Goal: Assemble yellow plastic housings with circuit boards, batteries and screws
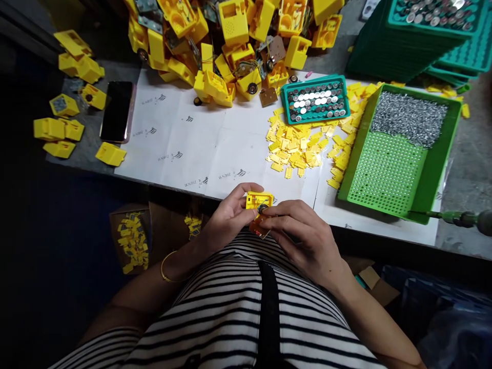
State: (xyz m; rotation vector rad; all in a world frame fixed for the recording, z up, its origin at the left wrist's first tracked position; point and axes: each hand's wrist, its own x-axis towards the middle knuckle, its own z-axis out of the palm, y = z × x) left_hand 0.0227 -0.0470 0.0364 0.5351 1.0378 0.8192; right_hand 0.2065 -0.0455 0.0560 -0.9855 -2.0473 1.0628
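Observation:
Just in front of the table's edge, my left hand (230,212) is closed around a small open yellow housing (258,197), its inner side facing up. A dark round part (262,208) sits in the housing, with thin wires beside it. My right hand (302,230) has its fingertips pressed together at the round part and at a brown circuit board (258,225), which hangs below the housing. The fingers partly cover the board and the round part.
Yellow housings (234,25) are heaped at the back. Small yellow pieces (298,148) lie beside a teal tray (315,120) of button cells. A green basket (348,169) holds screws, near a screwdriver (457,218). A phone (117,111) lies at left; teal trays (388,51) are stacked back right.

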